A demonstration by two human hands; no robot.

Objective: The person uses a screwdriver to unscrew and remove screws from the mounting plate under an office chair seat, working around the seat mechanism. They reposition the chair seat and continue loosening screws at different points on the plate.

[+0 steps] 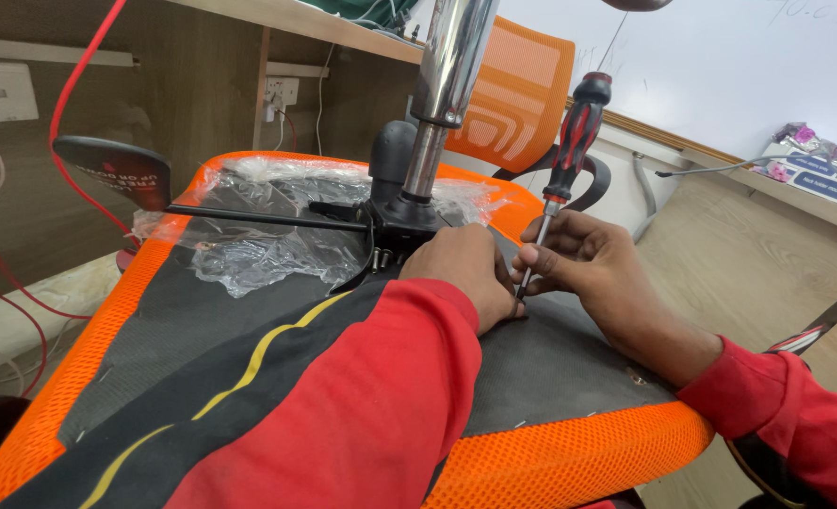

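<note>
Red-sleeved and bare, the right hand (595, 269) pinches the thin steel shaft of a screwdriver with a red-and-black plastic handle (574, 132), thumb and fingers closed round the shaft just below the handle. The tool stands nearly upright, leaning a little to the right at the top, and its tip comes down at the edge of the left hand (465, 273); the tip itself is hidden between the two hands. The left hand lies knuckles-up on the dark grey fabric underside of an upturned office chair seat (550, 363), its fingers curled downward next to the screwdriver shaft; what they press or hold I cannot tell, since the back of the hand covers it.

Just beyond the left hand sits the black metal seat mechanism (395, 221), from which a shiny chrome gas-lift column (442, 85) rises toward the top of the view. A thin black lever rod (258, 219) runs leftward from the mechanism to a black paddle-shaped handle (117, 170). Crumpled clear plastic wrapping (249, 254) lies over the seat underside around the mechanism. Bright orange mesh (569, 457) edges the seat all round. Behind stands another orange mesh chair back (517, 99), and a red cable (84, 71) hangs at the left before a wooden desk panel (202, 85).
</note>
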